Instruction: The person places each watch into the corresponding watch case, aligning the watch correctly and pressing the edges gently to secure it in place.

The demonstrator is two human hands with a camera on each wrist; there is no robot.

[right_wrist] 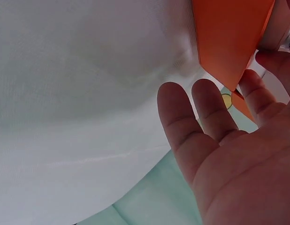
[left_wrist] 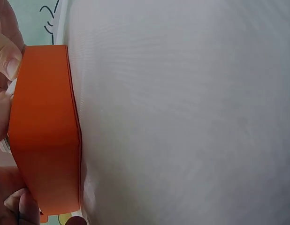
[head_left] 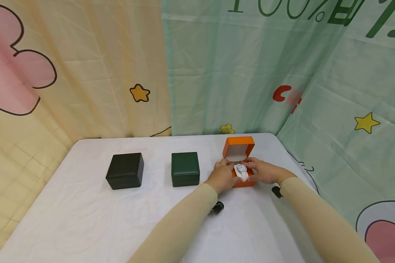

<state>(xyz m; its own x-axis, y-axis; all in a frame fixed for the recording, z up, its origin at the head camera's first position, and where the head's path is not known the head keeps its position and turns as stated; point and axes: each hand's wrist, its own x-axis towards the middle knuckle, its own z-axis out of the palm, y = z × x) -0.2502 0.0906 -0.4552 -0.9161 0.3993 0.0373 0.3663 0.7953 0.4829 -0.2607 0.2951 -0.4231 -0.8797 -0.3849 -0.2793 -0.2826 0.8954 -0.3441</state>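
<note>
A white wristwatch [head_left: 241,168] sits face up in an orange watch box [head_left: 244,184], whose lid [head_left: 239,145] stands raised at the back. My left hand [head_left: 222,175] holds the watch from the left, its thumb near the lower strap. From the right, my right hand [head_left: 264,171] pinches the watch with thumb and index finger. In the right wrist view, the other fingers [right_wrist: 178,117] of that hand spread out beside the box. The left wrist view has the box's orange wall [left_wrist: 46,112] hiding most of the watch.
A dark green box [head_left: 185,168] stands closed near the table's middle. Farther left is a closed black box [head_left: 125,171]. All stand on a white-covered table [head_left: 102,226], with printed curtains [head_left: 204,73] behind and to the sides.
</note>
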